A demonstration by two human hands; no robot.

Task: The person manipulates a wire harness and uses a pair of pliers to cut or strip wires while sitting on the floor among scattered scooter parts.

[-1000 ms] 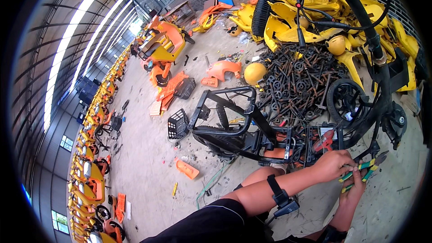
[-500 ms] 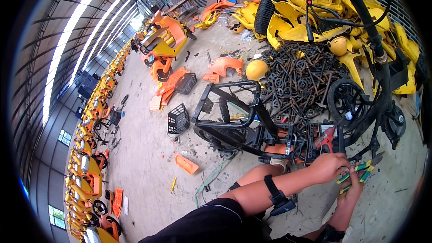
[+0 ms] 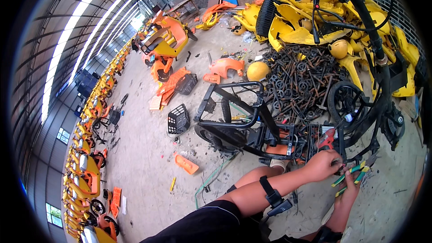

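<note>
My left hand (image 3: 324,165), at the end of the banded forearm, is closed in a pinch at what looks like a thin wire beside the black scooter frame (image 3: 229,126). Just right of it, my right hand (image 3: 347,188) grips green-and-yellow pliers (image 3: 360,172), their jaws pointing up and right near the frame's lower end. A red tool (image 3: 327,137) rests in the frame above my hands, among cables and metal fittings. The frame's upright steering column (image 3: 378,40) with handlebar and hanging cables stands on the right.
Behind the frame lie a heap of rusty metal parts (image 3: 299,81) and piled yellow panels (image 3: 288,29). Orange pieces (image 3: 186,164), a black basket (image 3: 177,121) and a yellow helmet (image 3: 258,71) lie on the floor (image 3: 144,162). A partly stripped scooter (image 3: 173,36) stands behind; scooter rows (image 3: 87,180) line the left.
My left hand and the pliers in my right hand have shifted slightly left, with the left hand a little higher against the frame. The whole view has shifted slightly.
</note>
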